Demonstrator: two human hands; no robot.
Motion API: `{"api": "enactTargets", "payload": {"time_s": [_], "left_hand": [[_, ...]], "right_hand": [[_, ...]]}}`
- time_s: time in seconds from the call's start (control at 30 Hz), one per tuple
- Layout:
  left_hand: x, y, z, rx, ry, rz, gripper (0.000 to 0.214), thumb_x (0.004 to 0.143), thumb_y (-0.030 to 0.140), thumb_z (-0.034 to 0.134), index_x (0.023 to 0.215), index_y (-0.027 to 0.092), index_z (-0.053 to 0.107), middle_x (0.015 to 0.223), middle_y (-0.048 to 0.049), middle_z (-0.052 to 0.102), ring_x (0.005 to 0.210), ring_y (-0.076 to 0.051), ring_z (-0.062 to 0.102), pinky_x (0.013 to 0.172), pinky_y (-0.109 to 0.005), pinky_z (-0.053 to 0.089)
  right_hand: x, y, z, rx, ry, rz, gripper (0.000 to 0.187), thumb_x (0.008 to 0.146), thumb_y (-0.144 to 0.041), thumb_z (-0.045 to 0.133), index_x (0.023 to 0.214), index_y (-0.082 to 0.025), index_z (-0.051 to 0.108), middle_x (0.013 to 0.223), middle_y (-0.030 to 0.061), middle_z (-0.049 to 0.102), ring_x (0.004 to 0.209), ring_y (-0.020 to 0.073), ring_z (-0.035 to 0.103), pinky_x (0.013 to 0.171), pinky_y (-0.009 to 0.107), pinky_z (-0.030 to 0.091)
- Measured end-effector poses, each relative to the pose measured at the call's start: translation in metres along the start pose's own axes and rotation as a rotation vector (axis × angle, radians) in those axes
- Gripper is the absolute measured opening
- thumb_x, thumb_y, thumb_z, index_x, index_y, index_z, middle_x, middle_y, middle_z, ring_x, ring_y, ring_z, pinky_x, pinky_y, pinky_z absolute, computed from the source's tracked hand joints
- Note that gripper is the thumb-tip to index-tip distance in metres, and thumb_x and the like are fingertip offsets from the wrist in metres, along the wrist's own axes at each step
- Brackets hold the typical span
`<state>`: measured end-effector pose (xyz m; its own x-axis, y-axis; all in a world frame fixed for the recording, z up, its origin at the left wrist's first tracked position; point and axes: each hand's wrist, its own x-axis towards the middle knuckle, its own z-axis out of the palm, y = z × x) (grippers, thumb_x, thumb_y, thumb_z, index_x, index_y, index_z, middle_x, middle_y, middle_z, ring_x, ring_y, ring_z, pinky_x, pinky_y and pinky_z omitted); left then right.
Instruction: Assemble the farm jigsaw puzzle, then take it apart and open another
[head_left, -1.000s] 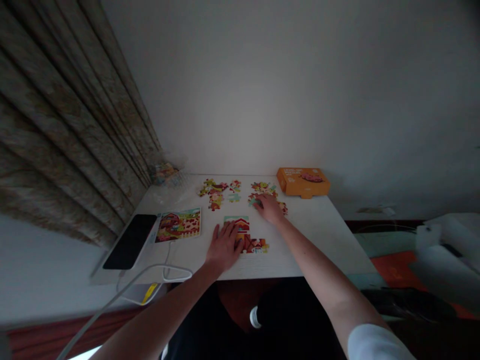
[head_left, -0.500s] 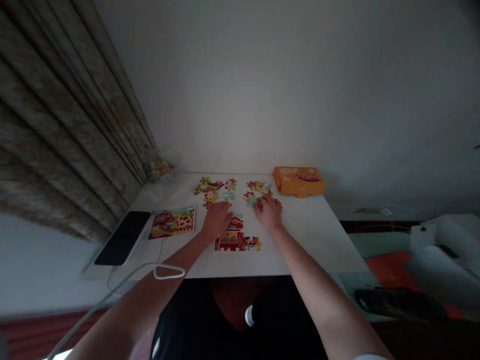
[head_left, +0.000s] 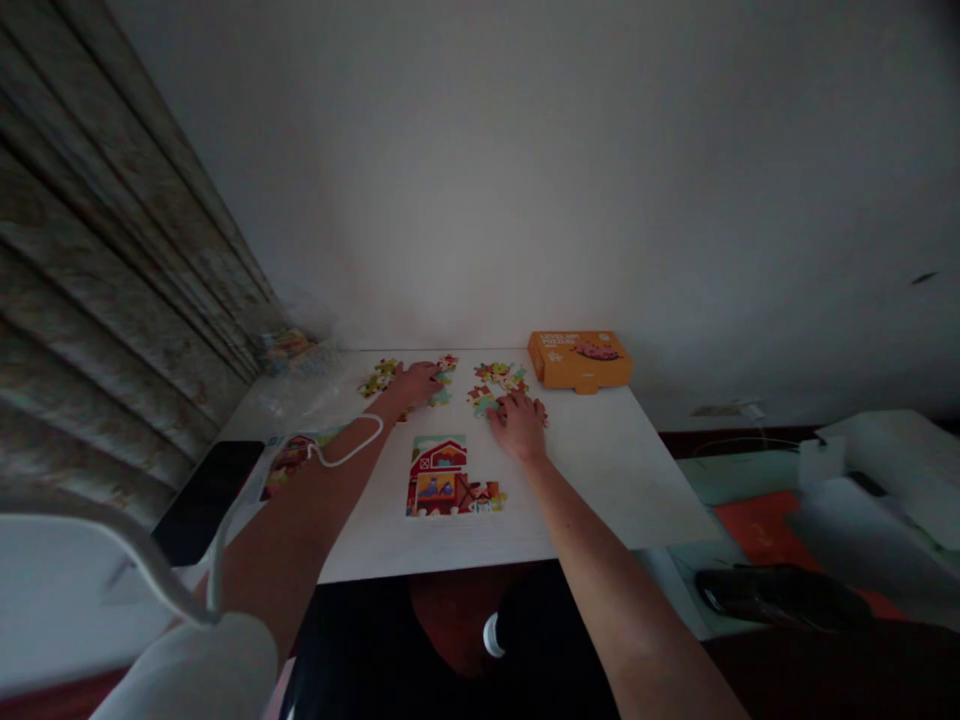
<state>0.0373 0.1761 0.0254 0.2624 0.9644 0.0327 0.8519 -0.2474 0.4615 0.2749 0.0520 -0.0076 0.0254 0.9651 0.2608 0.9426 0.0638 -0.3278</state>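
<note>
My left hand (head_left: 418, 381) lies over the left group of loose jigsaw pieces (head_left: 380, 376), fingers loosely stretched and apart, covering some of them. Spread over the near edge of the right group of jigsaw pieces (head_left: 501, 372) is my right hand (head_left: 520, 424), its fingertips touching pieces there. Neither hand visibly grips a piece. Closer to me sits a joined puzzle section (head_left: 437, 477) with a red barn; a piece with a yellow edge juts out at its lower right. My left forearm partly hides the printed reference picture (head_left: 289, 462).
An orange puzzle box (head_left: 581, 362) stands at the back right of the white table (head_left: 615, 470). At the left edge lie a dark phone (head_left: 210, 500) and clear plastic packaging (head_left: 300, 365). A white cable (head_left: 352, 455) loops across my left forearm.
My left hand has moved away from the barn section, up to the left pieces, uncovering the barn's left side. My right hand stays at the right pieces. The view has shifted slightly.
</note>
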Motion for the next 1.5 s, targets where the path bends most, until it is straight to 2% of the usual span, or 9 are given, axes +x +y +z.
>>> {"api": "enactTargets", "payload": {"time_s": [0.2,0.33,0.53,0.7,0.97,1.07,1.17,1.37,1.5], "left_hand": [[0.016,0.002,-0.002,-0.024,-0.042,-0.019,0.036,0.073,0.025,0.08,0.108,0.023,0.073,0.132,-0.0135,0.07,0.13,-0.037,0.057,0.118,-0.054,0.03],[0.019,0.007,-0.005,-0.113,-0.011,-0.09,0.045,0.061,0.014,0.085,0.104,0.02,0.072,0.12,-0.0139,0.072,0.116,-0.034,0.064,0.106,-0.045,0.045],[0.011,0.006,-0.01,-0.357,0.117,-0.252,0.038,0.074,0.006,0.068,0.111,0.016,0.068,0.102,-0.0096,0.073,0.083,-0.021,0.069,0.075,-0.032,0.055],[-0.019,0.011,-0.006,-0.588,0.228,-0.316,0.03,0.073,0.012,0.07,0.102,0.016,0.068,0.091,-0.0049,0.072,0.079,-0.019,0.069,0.071,-0.03,0.057],[-0.104,0.049,0.034,-0.839,0.269,-0.297,0.022,0.071,0.018,0.075,0.092,0.017,0.069,0.086,-0.0025,0.073,0.08,-0.017,0.071,0.073,-0.03,0.062],[-0.13,0.062,0.042,-0.896,0.242,-0.302,0.02,0.072,0.017,0.076,0.091,0.017,0.07,0.082,-0.002,0.073,0.071,-0.016,0.071,0.065,-0.029,0.061],[-0.146,0.07,0.045,-0.953,0.197,-0.287,0.019,0.074,0.014,0.074,0.092,0.018,0.071,0.082,-0.0019,0.073,0.067,-0.016,0.07,0.059,-0.028,0.06],[-0.154,0.083,0.053,-0.839,0.201,-0.202,0.02,0.075,0.006,0.073,0.091,0.019,0.07,0.087,-0.0022,0.075,0.078,-0.016,0.072,0.071,-0.026,0.059],[-0.167,0.078,0.054,-0.626,0.208,-0.079,0.024,0.085,0.011,0.068,0.108,0.021,0.069,0.103,-0.0055,0.075,0.091,-0.019,0.074,0.087,-0.034,0.06]], "right_hand": [[0.0,-0.001,-0.001,0.01,-0.012,0.01,0.029,0.101,-0.041,0.055,0.116,-0.022,0.071,0.132,0.0151,0.067,0.131,0.0333,0.053,0.116,0.058,0.03],[0.0,-0.001,-0.003,0.002,-0.016,0.013,0.03,0.102,-0.043,0.054,0.116,-0.022,0.07,0.133,0.0158,0.066,0.132,0.0337,0.052,0.116,0.058,0.029],[0.0,0.002,0.001,0.019,0.029,0.013,0.032,0.101,-0.044,0.054,0.115,-0.02,0.071,0.13,0.0168,0.067,0.127,0.0334,0.055,0.115,0.057,0.03],[-0.001,0.001,0.001,0.023,0.091,-0.002,0.03,0.103,-0.043,0.052,0.111,-0.021,0.07,0.126,0.0157,0.069,0.121,0.0322,0.057,0.114,0.054,0.031],[-0.009,0.0,-0.013,0.08,0.136,-0.064,0.028,0.104,-0.035,0.048,0.111,-0.019,0.07,0.117,0.015,0.072,0.116,0.0304,0.06,0.106,0.044,0.039],[-0.021,-0.005,-0.012,0.239,0.161,-0.02,0.031,0.102,-0.035,0.047,0.116,-0.018,0.069,0.114,0.0143,0.073,0.11,0.028,0.064,0.101,0.04,0.045],[-0.038,-0.012,-0.006,0.556,0.096,0.081,0.038,0.101,-0.042,0.047,0.121,-0.018,0.067,0.098,0.0101,0.075,0.089,0.0239,0.068,0.083,0.034,0.052],[-0.062,-0.013,0.0,0.973,-0.162,0.044,0.043,0.081,-0.05,0.071,0.11,-0.018,0.072,0.067,-0.0037,0.062,0.063,0.0159,0.056,0.061,0.027,0.042],[-0.064,-0.007,0.0,1.054,-0.124,0.082,0.039,0.074,-0.048,0.075,0.101,-0.019,0.072,0.064,-0.0058,0.057,0.06,0.0146,0.052,0.06,0.026,0.039]]}}
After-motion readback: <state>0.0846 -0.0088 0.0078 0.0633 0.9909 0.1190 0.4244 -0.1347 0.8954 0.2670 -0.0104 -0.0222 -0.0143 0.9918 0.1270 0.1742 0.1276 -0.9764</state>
